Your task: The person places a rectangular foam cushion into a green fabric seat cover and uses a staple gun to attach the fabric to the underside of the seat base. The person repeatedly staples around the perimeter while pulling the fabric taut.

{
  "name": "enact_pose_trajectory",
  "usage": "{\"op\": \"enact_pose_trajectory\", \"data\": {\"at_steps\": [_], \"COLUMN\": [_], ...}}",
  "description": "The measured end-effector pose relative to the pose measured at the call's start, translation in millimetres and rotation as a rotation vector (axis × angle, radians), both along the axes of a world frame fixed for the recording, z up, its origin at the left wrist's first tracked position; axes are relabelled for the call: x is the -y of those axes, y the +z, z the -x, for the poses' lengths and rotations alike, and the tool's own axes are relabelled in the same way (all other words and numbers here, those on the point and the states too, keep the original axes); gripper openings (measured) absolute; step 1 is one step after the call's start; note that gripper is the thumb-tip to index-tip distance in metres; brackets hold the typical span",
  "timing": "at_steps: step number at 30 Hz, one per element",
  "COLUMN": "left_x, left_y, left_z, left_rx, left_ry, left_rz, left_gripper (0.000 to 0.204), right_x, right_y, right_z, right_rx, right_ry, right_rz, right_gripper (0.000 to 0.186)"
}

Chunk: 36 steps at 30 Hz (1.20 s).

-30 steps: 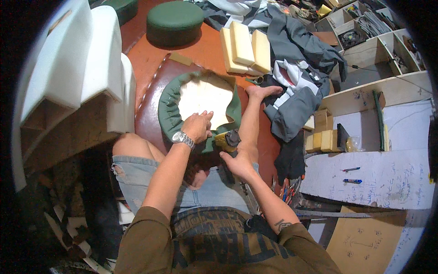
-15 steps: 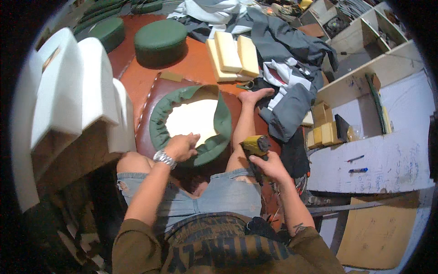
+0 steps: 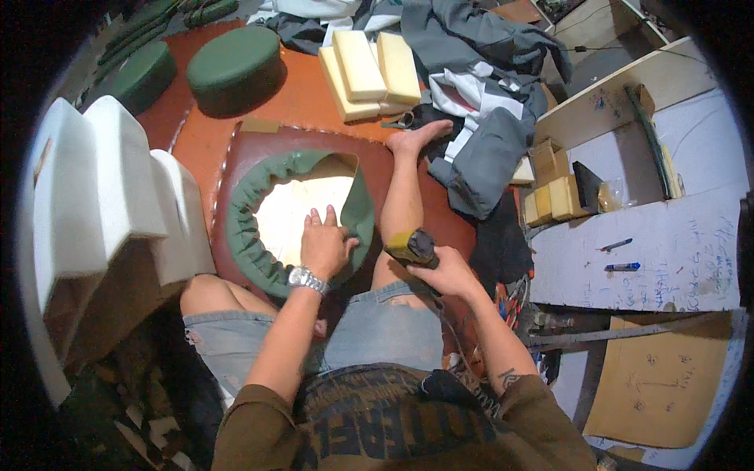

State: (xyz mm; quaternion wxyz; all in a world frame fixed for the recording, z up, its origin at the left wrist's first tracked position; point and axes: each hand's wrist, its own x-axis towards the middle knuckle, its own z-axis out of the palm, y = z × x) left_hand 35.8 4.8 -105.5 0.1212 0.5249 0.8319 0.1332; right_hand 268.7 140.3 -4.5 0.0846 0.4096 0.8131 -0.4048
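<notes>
A round seat cushion lies upside down between my legs, its green cover [image 3: 242, 228] gathered in pleats over the rim of a pale round board [image 3: 294, 208]. On the right side the cover stands up loose from the board. My left hand [image 3: 323, 247] rests on the board's near right part, fingers spread, thumb by the green edge. In my right hand [image 3: 449, 273] is a yellow and black staple gun [image 3: 411, 246], held above my right thigh, apart from the cushion. A thin hose seems to run down from its handle.
Finished green round cushions [image 3: 234, 71] stand at the far left. White foam-covered curved pieces [image 3: 129, 169] rise at my left. Yellow foam blocks [image 3: 360, 67] and grey fabric [image 3: 491, 169] lie ahead. A white board [image 3: 652, 271] with pens is at the right, beside wooden compartments [image 3: 675, 71].
My left hand has gone from pointing at the cover's near edge to lying spread on the board. The staple gun has shifted left, nearer the cushion. The view has moved slightly.
</notes>
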Motion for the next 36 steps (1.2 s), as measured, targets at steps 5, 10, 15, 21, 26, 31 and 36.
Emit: {"op": "enact_pose_trajectory", "data": {"at_steps": [5,10,15,21,26,31,36], "left_x": [4,3,2,4,22,32,29], "left_y": [-6,-4,-2,-3,0,0,-4], "left_z": [14,14,12,13,28,24,19], "left_rx": [0.018,-0.017,0.045,0.021,0.313,0.228,0.203], "left_ry": [0.026,-0.010,0.022,0.001,-0.030,-0.062,-0.034], "left_rz": [-0.102,-0.108,-0.071,-0.089,-0.087,-0.059,-0.097], "left_gripper": [0.033,0.033,0.034,0.035,0.048,0.039,0.028], "right_x": [3,8,17,33,37,40,39], "right_y": [-5,0,2,-7,-10,-8,-7], "right_z": [34,61,72,72,68,69,67], "right_rx": [0.037,0.126,0.147,0.226,0.155,0.189,0.149], "right_ry": [0.022,0.032,0.041,-0.001,-0.030,-0.017,-0.009], "right_rz": [0.059,-0.042,-0.096,-0.094,-0.103,-0.110,-0.119], "right_gripper": [0.042,0.043,0.045,0.046,0.045,0.044,0.045]}}
